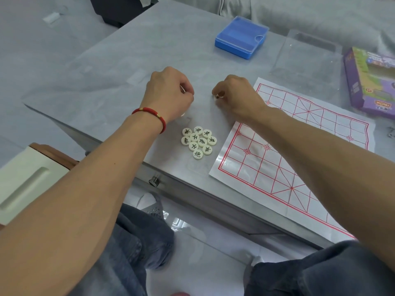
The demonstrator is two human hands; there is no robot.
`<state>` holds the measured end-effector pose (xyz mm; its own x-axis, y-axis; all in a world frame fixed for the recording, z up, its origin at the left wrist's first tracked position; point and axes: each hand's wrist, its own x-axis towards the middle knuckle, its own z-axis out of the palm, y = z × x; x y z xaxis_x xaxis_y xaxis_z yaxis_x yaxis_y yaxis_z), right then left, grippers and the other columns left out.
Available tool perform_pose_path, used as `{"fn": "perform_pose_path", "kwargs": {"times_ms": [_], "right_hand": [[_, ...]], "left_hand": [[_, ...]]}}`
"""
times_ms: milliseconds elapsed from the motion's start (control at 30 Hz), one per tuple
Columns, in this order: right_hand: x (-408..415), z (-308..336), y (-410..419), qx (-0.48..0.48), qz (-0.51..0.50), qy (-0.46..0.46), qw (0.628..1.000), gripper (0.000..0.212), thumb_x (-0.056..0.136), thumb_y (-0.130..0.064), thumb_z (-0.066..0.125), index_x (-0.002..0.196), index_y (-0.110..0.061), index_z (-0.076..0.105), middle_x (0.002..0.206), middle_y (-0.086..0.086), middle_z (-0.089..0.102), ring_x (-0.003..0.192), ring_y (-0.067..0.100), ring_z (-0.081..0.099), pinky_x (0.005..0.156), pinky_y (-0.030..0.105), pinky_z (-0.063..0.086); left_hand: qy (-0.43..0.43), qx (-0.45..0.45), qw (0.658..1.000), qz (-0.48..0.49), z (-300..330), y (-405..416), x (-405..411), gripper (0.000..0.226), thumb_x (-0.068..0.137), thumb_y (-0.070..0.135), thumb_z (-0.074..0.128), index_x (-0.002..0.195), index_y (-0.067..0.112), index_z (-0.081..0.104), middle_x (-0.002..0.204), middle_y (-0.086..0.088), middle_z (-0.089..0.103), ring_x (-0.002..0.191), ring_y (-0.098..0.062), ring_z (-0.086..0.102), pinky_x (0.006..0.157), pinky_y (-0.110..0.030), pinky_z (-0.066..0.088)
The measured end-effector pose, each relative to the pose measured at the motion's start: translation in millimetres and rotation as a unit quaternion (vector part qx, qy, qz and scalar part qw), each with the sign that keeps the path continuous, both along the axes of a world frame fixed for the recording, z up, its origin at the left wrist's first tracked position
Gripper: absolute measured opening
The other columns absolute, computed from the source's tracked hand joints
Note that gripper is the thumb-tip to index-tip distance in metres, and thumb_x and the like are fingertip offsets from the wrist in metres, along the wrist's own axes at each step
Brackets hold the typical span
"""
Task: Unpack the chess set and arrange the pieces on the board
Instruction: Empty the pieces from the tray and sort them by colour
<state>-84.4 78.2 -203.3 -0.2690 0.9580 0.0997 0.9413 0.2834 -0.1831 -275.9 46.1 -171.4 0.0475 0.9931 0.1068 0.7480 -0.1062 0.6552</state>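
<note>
A white sheet board with a red grid [299, 133] lies unfolded on the right of the grey table [119, 77]. Left of it, several cream round pieces with black characters [198, 142] sit bunched together face up. My left hand [168, 95], with a red bracelet on its wrist, is curled above the pile, and a white piece edge shows among its fingers. My right hand [237, 97] is curled beside it and pinches a small pale piece at its fingertips. What else the fists enclose is hidden.
A blue plastic box [241, 37] stands at the back of the table. A clear plastic lid [305, 56] lies right of it, and a purple game box [372, 80] sits at the far right edge. My knees are below the near table edge.
</note>
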Motion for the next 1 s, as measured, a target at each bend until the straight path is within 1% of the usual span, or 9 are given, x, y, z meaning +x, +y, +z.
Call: {"fn": "perform_pose_path", "kwargs": {"times_ms": [100, 200, 333, 400, 533, 700, 800, 933, 1000], "right_hand": [[3, 6, -7, -0.009, 0.0, 0.009, 1.0, 0.023, 0.088, -0.015, 0.061, 0.107, -0.012, 0.074, 0.107, 0.012, 0.064, 0.105, 0.031, 0.058, 0.086, 0.035, 0.046], [4, 14, -17, 0.006, 0.002, 0.061, 0.998, 0.021, 0.092, -0.021, 0.065, 0.11, -0.011, 0.071, 0.104, 0.008, 0.07, 0.102, 0.027, 0.062, 0.09, 0.04, 0.05], [-8, 24, -35, 0.04, 0.019, 0.201, 0.979, 0.03, 0.086, -0.03, 0.077, 0.111, -0.015, 0.069, 0.091, -0.004, 0.072, 0.083, 0.006, 0.068, 0.082, 0.021, 0.054], [-13, 26, -40, 0.035, 0.028, 0.237, 0.97, 0.033, 0.082, -0.029, 0.081, 0.11, -0.016, 0.069, 0.087, -0.007, 0.071, 0.08, 0.002, 0.068, 0.079, 0.016, 0.055], [-9, 30, -34, 0.028, 0.027, 0.254, 0.967, 0.029, 0.086, -0.024, 0.077, 0.112, -0.017, 0.068, 0.09, -0.009, 0.073, 0.081, 0.004, 0.069, 0.08, 0.016, 0.054], [21, 17, -13, 0.068, -0.099, 0.133, 0.984, 0.028, 0.093, -0.012, 0.053, 0.116, -0.018, 0.068, 0.106, 0.001, 0.07, 0.097, 0.021, 0.064, 0.09, 0.037, 0.051], [27, 7, -12, 0.043, -0.094, 0.061, 0.993, 0.033, 0.095, -0.01, 0.051, 0.124, -0.016, 0.065, 0.115, 0.008, 0.063, 0.104, 0.028, 0.058, 0.088, 0.04, 0.048], [26, -3, -10, 0.025, -0.043, 0.0, 0.999, 0.043, 0.097, -0.011, 0.051, 0.139, -0.016, 0.055, 0.135, 0.011, 0.053, 0.12, 0.034, 0.048, 0.097, 0.047, 0.044], [24, -9, -9, 0.016, -0.024, -0.059, 0.998, 0.043, 0.099, -0.014, 0.047, 0.142, -0.017, 0.049, 0.145, 0.009, 0.045, 0.124, 0.037, 0.043, 0.097, 0.05, 0.043]], "left_hand": [[-0.026, -0.012, 1.0, -0.009, 0, 0, 4, 0.026, 0.08, 0.01, 0.059, 0.092, 0.02, 0.08, 0.076, 0.004, 0.068, 0.092, -0.022, 0.067, 0.083, -0.034, 0.058], [-0.064, -0.036, 0.997, -0.022, -4, 0, 10, 0.019, 0.082, 0.017, 0.066, 0.096, 0.021, 0.079, 0.087, 0.002, 0.075, 0.084, -0.017, 0.071, 0.077, -0.029, 0.058], [-0.225, -0.14, 0.964, -0.022, -4, 0, 12, 0.025, 0.078, 0.024, 0.079, 0.1, 0.015, 0.073, 0.082, -0.008, 0.076, 0.073, -0.023, 0.075, 0.069, -0.034, 0.058], [-0.258, -0.146, 0.954, -0.041, -1, 0, 8, 0.021, 0.077, 0.017, 0.08, 0.095, 0.009, 0.074, 0.083, -0.018, 0.075, 0.075, -0.031, 0.074, 0.074, -0.042, 0.059], [-0.271, -0.117, 0.956, -0.001, 3, 7, -16, 0.007, 0.083, 0.003, 0.075, 0.09, 0.003, 0.074, 0.081, -0.02, 0.073, 0.068, -0.026, 0.069, 0.066, -0.032, 0.057], [0.001, -0.012, 0.992, 0.126, -4, 16, -50, 0.018, 0.083, 0.009, 0.067, 0.09, 0.019, 0.08, 0.09, -0.005, 0.075, 0.099, -0.019, 0.068, 0.092, -0.029, 0.055], [-0.018, -0.047, 0.992, 0.118, -2, 17, -53, 0.018, 0.082, 0.007, 0.068, 0.089, 0.018, 0.081, 0.087, -0.006, 0.075, 0.096, -0.021, 0.07, 0.092, -0.034, 0.057], [-0.074, -0.121, 0.99, 0.016, -2, 10, -39, 0.012, 0.076, 0.011, 0.076, 0.074, 0.022, 0.079, 0.068, -0.003, 0.073, 0.062, -0.016, 0.067, 0.068, -0.03, 0.056], [-0.065, -0.131, 0.989, -0.036, -4, 3, -27, 0.009, 0.074, 0.012, 0.078, 0.076, 0.02, 0.08, 0.066, -0.001, 0.073, 0.058, -0.013, 0.063, 0.065, -0.028, 0.053]]}}
